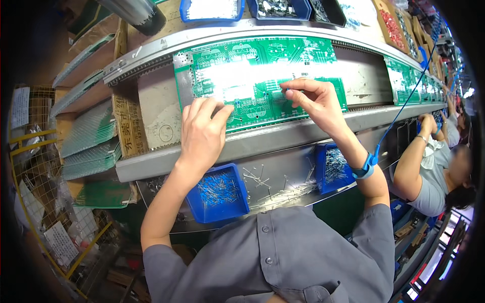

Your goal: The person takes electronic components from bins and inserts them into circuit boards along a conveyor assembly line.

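Observation:
A large green circuit board (283, 108) lies on the conveyor rails in front of me, with a bright glare across its middle. My left hand (202, 129) is over the board's left front part, fingers curled and pressed together. Whatever they may hold is too small or hidden to make out. My right hand (316, 103) is above the board's right half, thumb and forefinger pinched on a small blue electronic component (288, 91). Near my left forearm stands a blue bin (242, 194) of blue-bodied parts with wire leads. Another blue bin (320, 169) with pale leaded parts stands under my right forearm.
Loose leaded parts (257, 177) lie on the metal ledge between the bins. Blue bins (212, 19) line the far side. Boards stand stacked in a rack (91, 134) at left. A blue cord runs from my wrist strap (365, 166). A co-worker (424, 171) sits at right beside more boards (404, 83).

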{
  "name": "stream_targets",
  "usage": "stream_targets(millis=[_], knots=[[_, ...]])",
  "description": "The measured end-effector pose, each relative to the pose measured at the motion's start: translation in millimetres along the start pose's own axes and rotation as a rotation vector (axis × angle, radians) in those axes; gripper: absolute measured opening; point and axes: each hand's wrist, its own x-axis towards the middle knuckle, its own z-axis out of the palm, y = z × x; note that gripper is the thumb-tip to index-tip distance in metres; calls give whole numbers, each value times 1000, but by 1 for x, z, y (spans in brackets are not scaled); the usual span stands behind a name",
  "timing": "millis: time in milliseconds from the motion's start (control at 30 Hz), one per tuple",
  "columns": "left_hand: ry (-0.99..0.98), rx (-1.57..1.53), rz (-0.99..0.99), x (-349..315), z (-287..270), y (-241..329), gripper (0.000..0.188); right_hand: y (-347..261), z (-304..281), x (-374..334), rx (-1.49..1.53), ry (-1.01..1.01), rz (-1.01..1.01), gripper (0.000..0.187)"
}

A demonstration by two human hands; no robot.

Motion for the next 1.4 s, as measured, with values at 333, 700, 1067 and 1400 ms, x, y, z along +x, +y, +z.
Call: stream_targets(millis=[333, 700, 1067, 1400], knots=[[1, -440, -262, 1, -21, -5, 16, -4, 8, -3, 48, 99, -55, 7], [55, -600, -434, 1, -42, -24, 13, 5, 14, 10, -510, 54, -410, 14], [95, -648, -618, -1, -40, -33, 12, 9, 23, 14, -478, 73, -343, 12], [140, -659, -603, -2, -37, -33, 10, 12, 24, 15, -475, 80, -364, 11]])
